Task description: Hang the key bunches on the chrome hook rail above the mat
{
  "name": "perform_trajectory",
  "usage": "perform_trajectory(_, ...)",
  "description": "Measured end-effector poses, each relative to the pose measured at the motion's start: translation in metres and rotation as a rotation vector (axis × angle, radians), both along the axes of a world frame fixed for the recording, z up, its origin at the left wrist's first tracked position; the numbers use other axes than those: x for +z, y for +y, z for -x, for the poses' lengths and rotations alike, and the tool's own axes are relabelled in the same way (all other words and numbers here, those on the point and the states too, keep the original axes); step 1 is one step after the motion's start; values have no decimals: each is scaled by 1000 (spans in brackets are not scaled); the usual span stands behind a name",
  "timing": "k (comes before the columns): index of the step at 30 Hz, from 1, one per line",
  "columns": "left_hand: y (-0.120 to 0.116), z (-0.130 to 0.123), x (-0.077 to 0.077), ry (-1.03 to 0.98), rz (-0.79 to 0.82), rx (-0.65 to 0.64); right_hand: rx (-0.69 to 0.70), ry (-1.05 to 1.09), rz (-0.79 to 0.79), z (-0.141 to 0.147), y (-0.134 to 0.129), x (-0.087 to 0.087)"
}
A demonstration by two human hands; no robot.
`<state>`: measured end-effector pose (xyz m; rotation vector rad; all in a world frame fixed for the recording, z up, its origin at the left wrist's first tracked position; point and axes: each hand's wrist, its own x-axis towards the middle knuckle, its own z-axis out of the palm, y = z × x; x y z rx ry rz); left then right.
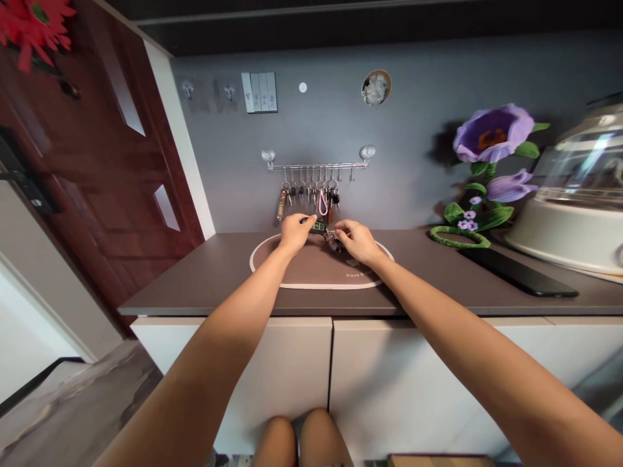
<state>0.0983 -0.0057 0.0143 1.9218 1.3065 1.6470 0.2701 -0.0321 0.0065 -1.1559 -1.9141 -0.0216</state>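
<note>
My left hand is closed on a dark car key fob with green-edged buttons, held above the brown oval mat. A metal key ring with a dark charm hangs from the fob's right end. My right hand is closed with its fingertips at that ring and charm, and the exact grip is partly hidden. Behind the hands, several keys on rings hang from a clear hook rail on the wall, with a pink loop strap among them.
The mat lies on a dark countertop above white cabinet doors. To the right are a black phone, a purple plush flower and a white-based appliance with a clear dome. A dark red door stands at left.
</note>
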Motion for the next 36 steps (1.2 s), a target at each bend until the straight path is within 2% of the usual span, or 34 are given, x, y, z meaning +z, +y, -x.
perform_trajectory(6, 7, 3, 1, -174, 20, 5, 36, -16, -28, 7, -11, 3)
perform_trajectory(10, 4, 2, 5, -306, 72, -44, 90, -26, -48, 12, -15, 3)
perform_trajectory(20, -12, -3, 17, -688, 347, -184, 93, 2, -94, 15, -16, 4)
perform_trajectory(29, -9, -1, 17, -877, 446, -377, 65, 30, -148, 15, -15, 4)
perform_trajectory(36, -12, -3, 18, -944, 501, -483, 122, -28, -185, 17, -18, 7)
